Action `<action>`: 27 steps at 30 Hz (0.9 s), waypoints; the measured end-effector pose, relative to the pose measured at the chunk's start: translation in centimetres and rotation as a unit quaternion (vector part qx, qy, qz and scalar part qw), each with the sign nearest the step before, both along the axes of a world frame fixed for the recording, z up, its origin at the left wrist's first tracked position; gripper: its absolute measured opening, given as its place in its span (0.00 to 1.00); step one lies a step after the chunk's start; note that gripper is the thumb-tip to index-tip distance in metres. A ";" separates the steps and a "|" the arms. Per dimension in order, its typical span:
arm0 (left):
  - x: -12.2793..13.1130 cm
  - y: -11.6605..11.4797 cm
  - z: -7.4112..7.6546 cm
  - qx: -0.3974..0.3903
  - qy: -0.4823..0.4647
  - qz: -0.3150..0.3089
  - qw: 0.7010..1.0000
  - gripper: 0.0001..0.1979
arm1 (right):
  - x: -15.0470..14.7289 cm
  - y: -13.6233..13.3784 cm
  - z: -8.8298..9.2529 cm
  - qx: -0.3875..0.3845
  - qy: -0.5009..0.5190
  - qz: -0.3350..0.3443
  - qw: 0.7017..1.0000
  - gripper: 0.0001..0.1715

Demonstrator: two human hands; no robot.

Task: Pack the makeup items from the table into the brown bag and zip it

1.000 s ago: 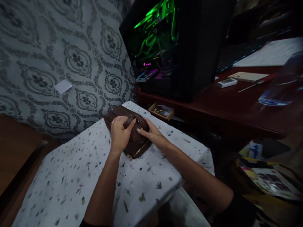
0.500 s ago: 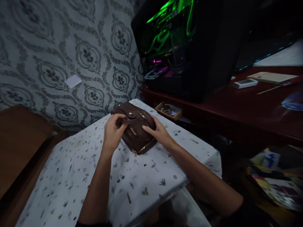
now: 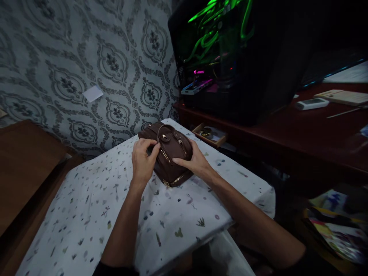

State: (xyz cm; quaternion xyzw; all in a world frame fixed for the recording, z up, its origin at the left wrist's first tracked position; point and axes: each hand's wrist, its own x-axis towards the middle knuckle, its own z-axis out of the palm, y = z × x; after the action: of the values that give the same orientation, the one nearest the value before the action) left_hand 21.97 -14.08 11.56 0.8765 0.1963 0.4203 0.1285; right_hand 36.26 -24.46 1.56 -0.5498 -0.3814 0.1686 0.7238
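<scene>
A brown leather bag with gold zips and studs lies on the patterned tablecloth. My left hand is at the bag's left side, thumb and fingertips pinched on a thin brown strap that arches up over the flap. Around the right side of the bag curls my right hand, its thumb lying across the front near a zip and its fingers mostly hidden behind the edge.
A computer case with green lighting stands on the dark red desk at right. Below it, a small wooden drawer is pulled out. A brown wooden panel is at far left, and a container of papers at lower right.
The strap now stands up in a loop above the flap, where it lay lower before. My left hand has shifted slightly. The whole view has turned a little to the left.
</scene>
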 end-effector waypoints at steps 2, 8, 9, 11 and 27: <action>0.0 0.0 -0.1 -0.001 -0.015 -0.007 1.000 0.05 | -0.2 -0.1 0.3 0.015 0.008 0.015 1.000 0.57; 0.1 0.4 -0.6 -0.046 -0.042 -0.027 0.998 0.05 | -0.1 -0.2 0.4 0.034 0.008 0.032 0.999 0.55; 0.1 0.4 -0.6 -0.055 -0.043 -0.033 0.997 0.05 | -0.1 -0.1 0.3 0.036 0.007 0.030 0.999 0.55; 0.1 0.4 -0.5 -0.059 -0.038 -0.043 0.997 0.05 | 0.0 -0.1 0.2 0.037 0.008 0.030 0.999 0.55; 0.6 -1.8 1.7 0.043 0.122 -0.069 0.989 0.12 | 0.0 -1.0 0.9 0.039 0.057 0.092 0.993 0.46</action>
State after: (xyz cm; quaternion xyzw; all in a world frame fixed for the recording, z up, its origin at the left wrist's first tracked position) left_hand 22.52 -15.85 13.29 0.9375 0.1317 0.3081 0.0943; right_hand 36.24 -25.51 2.48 -0.4727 -0.3947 0.2508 0.7469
